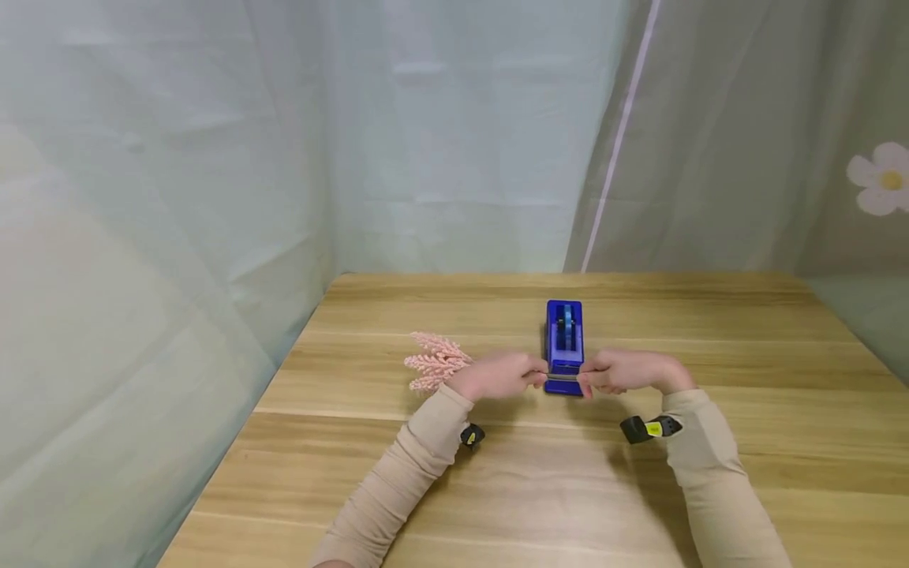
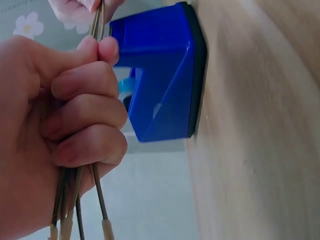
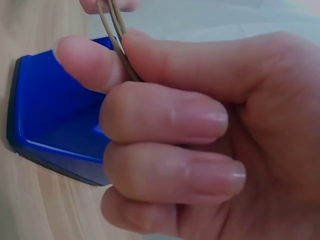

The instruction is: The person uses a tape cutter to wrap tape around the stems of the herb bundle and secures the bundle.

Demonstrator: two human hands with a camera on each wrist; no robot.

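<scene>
Both hands meet at the near end of a blue tape dispenser (image 1: pixel 564 341) that stands on the wooden table (image 1: pixel 540 489), a little right of its middle and toward the far side. The left hand (image 1: pixel 500 375) is curled into a fist round a bunch of thin brownish stems (image 2: pixel 95 25); in the left wrist view the stems run through the closed fingers (image 2: pixel 85 112) and come out below the hand, where some show pale tips. The pink flower heads (image 1: pixel 436 360) of the bunch lie just left of that hand, over the table.

The right hand (image 1: pixel 625 371) pinches the same stems between thumb and forefinger, the other fingers (image 3: pixel 165 117) folded into the palm; the right wrist view shows the stems (image 3: pixel 117 42) passing out of the pinch toward the other hand. Between the two hands the stems stretch across the near end of the dispenser, at or just above its cutter edge; whether they touch it cannot be told. A roll of tape (image 1: pixel 566 323) sits in the dispenser's slot.

Both arms wear beige sleeves (image 1: pixel 398 481), each with a small black camera at the wrist. Pale curtains (image 1: pixel 213 158) hang behind and left of the table; the one at far right carries a flower print (image 1: pixel 880 177).
</scene>
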